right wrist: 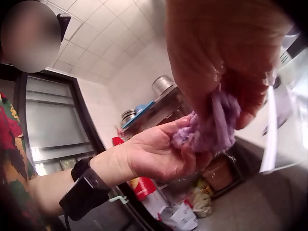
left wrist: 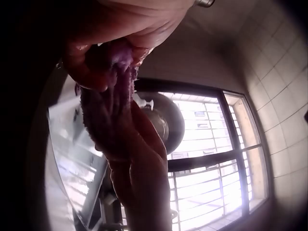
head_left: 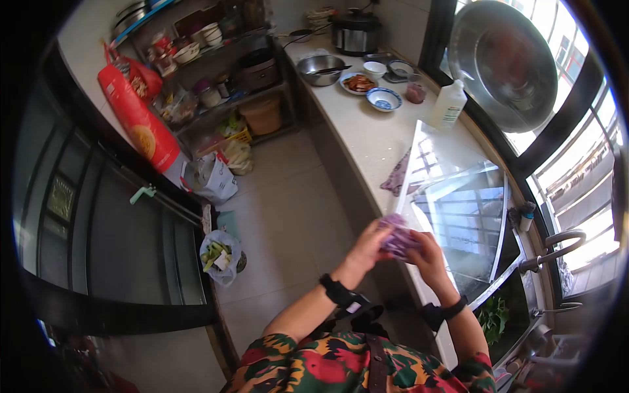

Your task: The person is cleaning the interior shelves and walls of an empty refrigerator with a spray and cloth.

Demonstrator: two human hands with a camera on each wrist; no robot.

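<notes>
Both hands are on a crumpled purple cloth (head_left: 397, 237) above the counter's front edge. My left hand (head_left: 369, 247) grips one side of it, fingers curled into the folds. From the other side my right hand (head_left: 429, 257) holds the bunched fabric. In the right wrist view, water glistens on the right hand (right wrist: 226, 62) and on the cloth (right wrist: 214, 127). Just beyond the hands, flat glass panels (head_left: 458, 203) with pale edges lie overlapping on the counter and across the sink. A patterned purple cloth (head_left: 397, 175) lies partly under their left edge.
On the counter (head_left: 347, 128) stand a white bottle (head_left: 449, 105), a blue-rimmed bowl (head_left: 384, 99), a plate of food (head_left: 359, 83) and a metal bowl (head_left: 321, 70). A faucet (head_left: 557, 249) rises at right, with green leaves (head_left: 495, 318) in the sink. A bag of vegetable scraps (head_left: 220, 257) sits on the floor.
</notes>
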